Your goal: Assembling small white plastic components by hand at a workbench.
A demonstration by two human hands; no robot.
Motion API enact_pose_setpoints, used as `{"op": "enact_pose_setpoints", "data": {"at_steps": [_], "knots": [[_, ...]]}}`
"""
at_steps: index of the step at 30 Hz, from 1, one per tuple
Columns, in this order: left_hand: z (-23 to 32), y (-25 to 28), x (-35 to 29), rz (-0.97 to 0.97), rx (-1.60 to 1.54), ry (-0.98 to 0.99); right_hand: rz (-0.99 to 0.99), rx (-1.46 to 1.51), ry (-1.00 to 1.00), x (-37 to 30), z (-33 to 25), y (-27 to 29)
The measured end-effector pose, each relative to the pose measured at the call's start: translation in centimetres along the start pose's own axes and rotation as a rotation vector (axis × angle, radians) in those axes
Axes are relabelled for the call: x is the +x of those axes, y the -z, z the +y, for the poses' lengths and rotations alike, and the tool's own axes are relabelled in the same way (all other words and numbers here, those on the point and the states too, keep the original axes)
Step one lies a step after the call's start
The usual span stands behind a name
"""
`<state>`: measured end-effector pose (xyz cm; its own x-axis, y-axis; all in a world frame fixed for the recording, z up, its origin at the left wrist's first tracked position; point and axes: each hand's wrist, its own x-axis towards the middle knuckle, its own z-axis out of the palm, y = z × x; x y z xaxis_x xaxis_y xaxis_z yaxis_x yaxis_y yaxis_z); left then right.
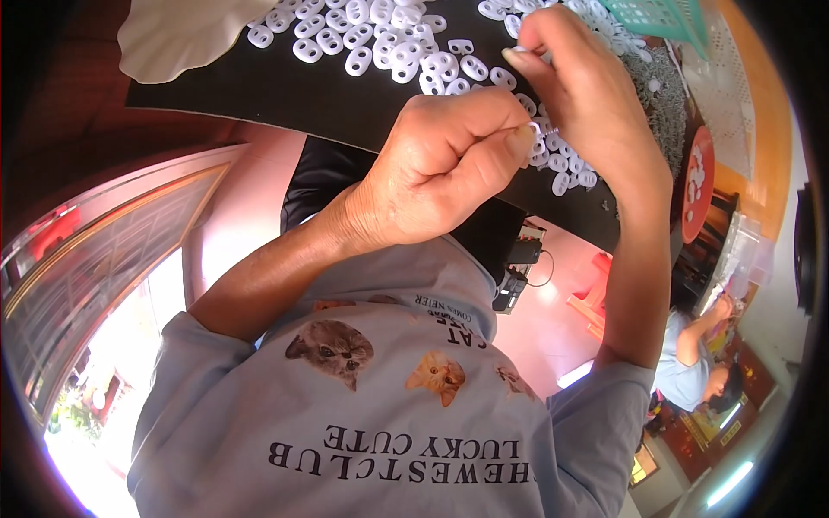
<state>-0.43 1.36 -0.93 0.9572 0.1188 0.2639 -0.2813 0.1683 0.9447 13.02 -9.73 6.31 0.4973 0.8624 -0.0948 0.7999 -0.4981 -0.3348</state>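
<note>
My left hand's (453,160) grip is pinched closed on a small white piece (534,129), a thin coil-like bit (552,131) poking out to its right, above the black counter (233,82). My right hand (596,104) arches to the right, thumb and forefinger nearly meeting; I cannot tell whether anything sits between them. White two-hole pieces (406,52) lie heaped on the far side. This looks like a fitting step; the next move probably calls for steady, aligned fingertips.

Dark capital lettering (421,470) stands upside down across the grey shirt (401,406).
</note>
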Motion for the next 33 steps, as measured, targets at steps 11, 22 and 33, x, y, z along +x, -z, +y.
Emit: {"op": "enact_pose_setpoints", "data": {"at_steps": [11, 22, 33], "knots": [[0.9, -0.4, 0.2, 0.088, -0.238, 0.271, 0.294, 0.920, -0.248, -4.9, 0.0, -0.8], [0.8, -0.6, 0.3, 0.050, -0.147, 0.247, 0.250, 0.874, -0.146, -5.4, -0.3, -1.0], [0.8, -0.6, 0.3, 0.027, -0.120, 0.257, 0.259, 0.892, -0.154, -5.5, -0.5, -1.0]]}}
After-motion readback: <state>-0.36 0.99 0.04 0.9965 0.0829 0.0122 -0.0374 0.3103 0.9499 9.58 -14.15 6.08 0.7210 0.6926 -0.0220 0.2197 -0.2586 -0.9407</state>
